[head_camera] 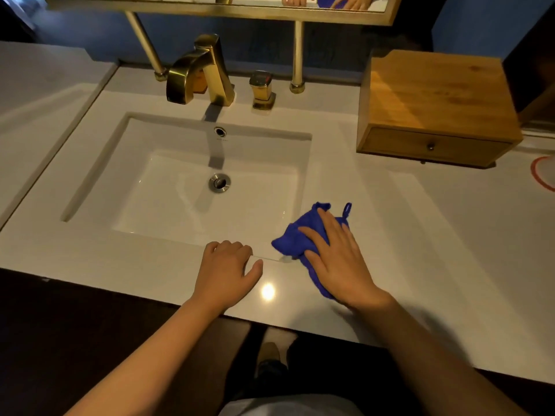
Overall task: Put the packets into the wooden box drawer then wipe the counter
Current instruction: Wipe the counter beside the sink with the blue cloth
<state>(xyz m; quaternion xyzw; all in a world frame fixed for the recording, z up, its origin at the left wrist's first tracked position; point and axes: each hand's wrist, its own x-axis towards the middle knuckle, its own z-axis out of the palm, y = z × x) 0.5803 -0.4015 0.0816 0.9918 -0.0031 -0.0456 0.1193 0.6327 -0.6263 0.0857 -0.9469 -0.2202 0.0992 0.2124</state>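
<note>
Blue cloth lies bunched on the white bench, just beside the front right corner of the sink, and the right hand lies flat on top of it, its grip spread, fingers pressing the fabric down rather than pinching it. The left hand rests on the bench at the sink's front edge, fingers loosely curled and holding nothing. Right of the sink and behind the cloth stands the wooden box, its drawer pushed shut. No packets show anywhere, so they are presumably already inside. By that reading the wiping step is in hand. The next move calls for sliding the cloth under steady downward pressure across the bench, likely along the sink's front edge or out towards the box, with the palm kept flat so the cloth does not roll up.
</note>
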